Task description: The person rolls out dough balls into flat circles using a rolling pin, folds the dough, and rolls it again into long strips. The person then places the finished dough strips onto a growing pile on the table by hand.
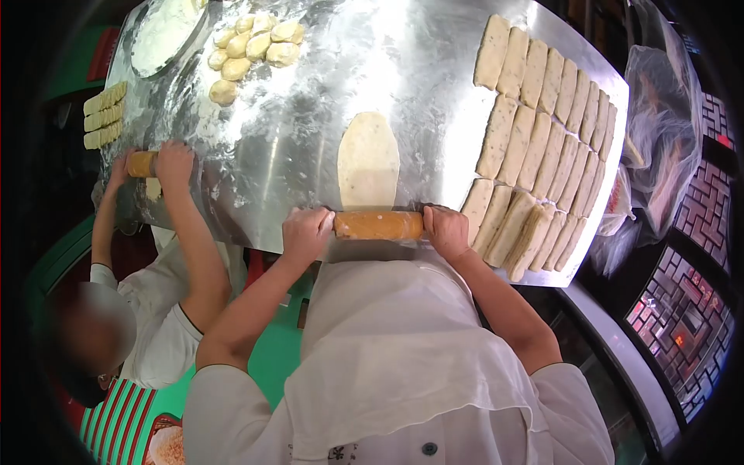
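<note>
A wooden rolling pin point(379, 225) lies across the near end of a flat, long oval sheet of dough point(369, 159) on the metal table. My left hand point(307, 235) is wrapped round the pin's left handle. On the right handle, my right hand point(447, 232) is closed in the same way. The dough stretches away from the pin, and its near edge is hidden beneath the roller. Both handles are mostly covered by my fingers.
Rows of speckled dough strips point(528, 147) fill the table's right side. Dough balls point(257, 46) sit at the back left beside a flour bowl point(164, 35). On my left, a co-worker's hands hold another rolling pin point(142, 164). Short dough strips point(104, 116) lie at the far left; plastic bags point(655, 139) hang right.
</note>
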`<action>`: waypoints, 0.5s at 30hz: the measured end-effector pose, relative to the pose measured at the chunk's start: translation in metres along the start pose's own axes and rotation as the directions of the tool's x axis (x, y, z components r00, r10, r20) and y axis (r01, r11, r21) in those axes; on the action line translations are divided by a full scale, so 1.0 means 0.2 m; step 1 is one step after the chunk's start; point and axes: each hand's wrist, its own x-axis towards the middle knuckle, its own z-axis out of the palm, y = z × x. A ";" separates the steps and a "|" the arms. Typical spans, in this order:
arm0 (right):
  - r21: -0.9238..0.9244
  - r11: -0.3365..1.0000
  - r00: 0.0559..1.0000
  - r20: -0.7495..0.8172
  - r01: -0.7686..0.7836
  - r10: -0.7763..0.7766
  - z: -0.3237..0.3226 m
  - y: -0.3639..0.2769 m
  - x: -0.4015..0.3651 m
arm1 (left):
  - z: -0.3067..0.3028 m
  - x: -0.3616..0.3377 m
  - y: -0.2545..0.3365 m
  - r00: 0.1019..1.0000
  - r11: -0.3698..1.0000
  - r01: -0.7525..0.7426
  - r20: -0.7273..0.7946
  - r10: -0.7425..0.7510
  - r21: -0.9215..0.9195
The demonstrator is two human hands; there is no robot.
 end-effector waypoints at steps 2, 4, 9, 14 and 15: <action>-0.052 0.996 0.998 -0.026 -0.065 0.064 0.02 -0.04 0.13 | -0.02 0.20 -0.07 0.998 0.998 -0.032 -0.058 0.035 0.059; -0.114 0.984 0.988 -0.095 -0.133 0.122 0.04 -0.03 0.34 | -0.03 0.42 -0.13 0.996 0.989 -0.007 -0.084 0.019 0.148; -0.245 0.960 0.975 -0.206 -0.137 0.086 -0.09 0.06 0.88 | -0.13 0.95 -0.12 0.985 0.944 0.118 -0.155 -0.072 0.307; -0.352 0.919 0.979 -0.156 -0.178 0.130 -0.16 0.06 1.06 | -0.15 1.16 -0.17 0.982 0.970 0.084 -0.183 -0.042 0.227; -0.326 0.924 0.976 -0.151 -0.197 0.155 -0.14 0.07 1.04 | -0.14 1.12 -0.16 0.984 0.967 0.090 -0.169 -0.050 0.239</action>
